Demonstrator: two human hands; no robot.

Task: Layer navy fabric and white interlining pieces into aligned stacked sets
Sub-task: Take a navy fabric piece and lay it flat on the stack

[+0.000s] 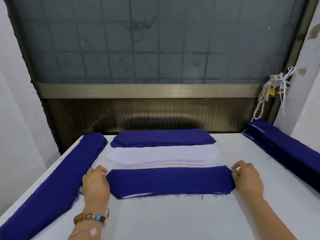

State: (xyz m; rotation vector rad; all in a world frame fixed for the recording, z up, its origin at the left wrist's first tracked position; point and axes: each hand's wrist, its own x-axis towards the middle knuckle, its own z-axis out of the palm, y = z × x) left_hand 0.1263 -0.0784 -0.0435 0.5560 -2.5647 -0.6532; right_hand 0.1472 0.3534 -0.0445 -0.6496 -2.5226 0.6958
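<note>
Left hand (95, 182) and right hand (247, 179) pinch the ends of one navy-topped set (169, 181) (three navy stacks (162, 135), one white stack (162, 155)).

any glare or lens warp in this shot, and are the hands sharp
Head view: light is soft and even, shadows faint; a glare patch sits on the metal rail; the wide lens leans the door frame uprights inward toward the table; the left hand, right hand and navy set look sharp.
</note>
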